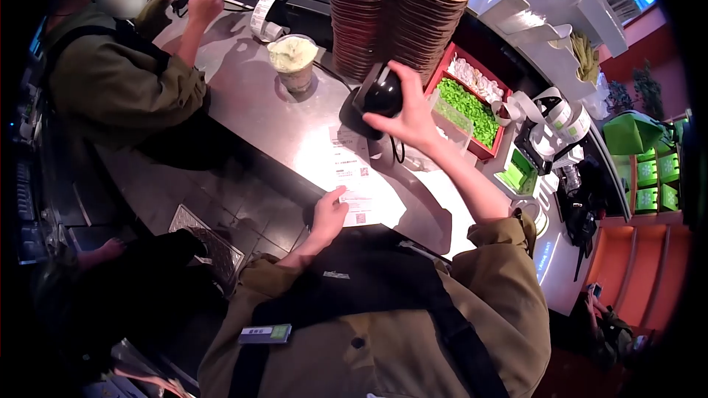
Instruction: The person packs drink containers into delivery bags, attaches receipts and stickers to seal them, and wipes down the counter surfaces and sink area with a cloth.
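Observation:
My right hand is wrapped around a rounded black barcode scanner, thumb on the near side and fingers over the top. A cable hangs beside it. Below the scanner a long printed receipt with QR codes lies brightly lit on the metal counter. At the receipt's lower left edge, my left hand has its fingers curled, with the fingertips on the paper. A clear plastic cup with a pale creamy top stands upright farther back, apart from both hands.
Tall stacks of brown cardboard cup carriers rise behind the scanner. To their right sits a red tray with green and white small packets. A co-worker stands at the left with raised hands. A receipt printer is at the back.

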`<state>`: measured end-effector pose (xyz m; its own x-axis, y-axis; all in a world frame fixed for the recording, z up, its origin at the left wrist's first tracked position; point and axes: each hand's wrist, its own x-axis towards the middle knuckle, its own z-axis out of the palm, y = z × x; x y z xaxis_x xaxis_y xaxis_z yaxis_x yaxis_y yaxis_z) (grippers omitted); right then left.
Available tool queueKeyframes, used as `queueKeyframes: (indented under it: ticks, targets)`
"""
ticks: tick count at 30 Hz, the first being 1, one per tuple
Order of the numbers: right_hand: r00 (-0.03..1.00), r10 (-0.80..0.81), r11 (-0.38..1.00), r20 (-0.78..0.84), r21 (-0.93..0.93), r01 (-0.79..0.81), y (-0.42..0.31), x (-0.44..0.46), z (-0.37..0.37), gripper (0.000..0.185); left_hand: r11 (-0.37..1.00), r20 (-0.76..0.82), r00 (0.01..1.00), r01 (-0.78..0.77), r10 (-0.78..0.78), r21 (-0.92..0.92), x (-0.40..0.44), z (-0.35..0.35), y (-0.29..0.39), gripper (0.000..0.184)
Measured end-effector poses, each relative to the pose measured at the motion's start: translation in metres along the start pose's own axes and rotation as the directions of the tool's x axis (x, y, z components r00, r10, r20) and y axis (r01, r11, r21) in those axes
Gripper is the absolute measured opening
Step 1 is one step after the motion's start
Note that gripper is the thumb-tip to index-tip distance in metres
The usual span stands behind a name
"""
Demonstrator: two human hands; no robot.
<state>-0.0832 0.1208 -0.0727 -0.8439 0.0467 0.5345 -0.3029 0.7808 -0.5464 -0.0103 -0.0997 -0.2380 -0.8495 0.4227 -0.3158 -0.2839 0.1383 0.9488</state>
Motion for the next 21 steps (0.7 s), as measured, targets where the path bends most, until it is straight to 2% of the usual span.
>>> queueKeyframes:
  ticks: [2,5,9,10,13,16,17,18,20,21]
  targets:
    - [0.995,0.019,0.999,0.103,0.048,-0.024,0.001,-0.009,0.009,0.084,0.998,0.027,0.998,0.048,-0.049,0.046,0.001,-0.003,0.011,0.035]
    - [0.988,0.054,0.998,0.141,0.028,-0.058,0.005,-0.014,0.028,0.086,0.992,0.032,0.999,-0.014,0.010,0.128,0.005,-0.003,0.008,0.032]
    - [0.982,0.070,0.975,0.174,-0.219,-0.030,0.009,-0.017,0.044,0.086,0.975,0.045,0.997,-0.072,0.064,0.211,0.005,-0.002,0.008,0.030]
    - [0.979,0.108,0.972,0.172,-0.224,-0.068,0.010,-0.018,0.044,0.088,0.937,0.063,0.997,-0.068,0.049,0.343,0.001,-0.002,0.018,0.030]
    - [0.986,0.027,0.865,0.166,-0.499,0.060,0.004,-0.028,0.032,0.094,0.727,0.145,0.989,-0.127,0.038,0.675,-0.008,-0.005,0.056,0.029]
    - [0.980,0.021,0.847,0.199,-0.525,0.088,0.001,-0.033,0.016,0.095,0.616,0.287,0.958,-0.236,0.017,0.751,-0.006,-0.007,0.066,0.035]
    - [0.978,0.020,0.875,0.208,-0.477,0.084,-0.003,-0.031,0.006,0.092,0.602,0.322,0.946,-0.246,-0.020,0.760,-0.006,-0.005,0.074,0.037]
    - [0.992,0.013,0.900,0.129,-0.433,0.044,-0.008,-0.027,-0.005,0.068,0.598,0.338,0.941,-0.266,-0.009,0.756,-0.004,-0.004,0.075,0.037]
    - [0.986,0.024,0.911,0.167,-0.411,0.047,0.007,-0.027,-0.032,0.032,0.589,0.374,0.927,-0.312,0.017,0.746,-0.001,-0.003,0.076,0.037]
    - [0.999,-0.012,0.924,0.050,-0.381,0.030,0.012,-0.026,-0.048,0.022,0.621,0.357,0.934,-0.289,0.017,0.728,0.003,-0.004,0.075,0.035]
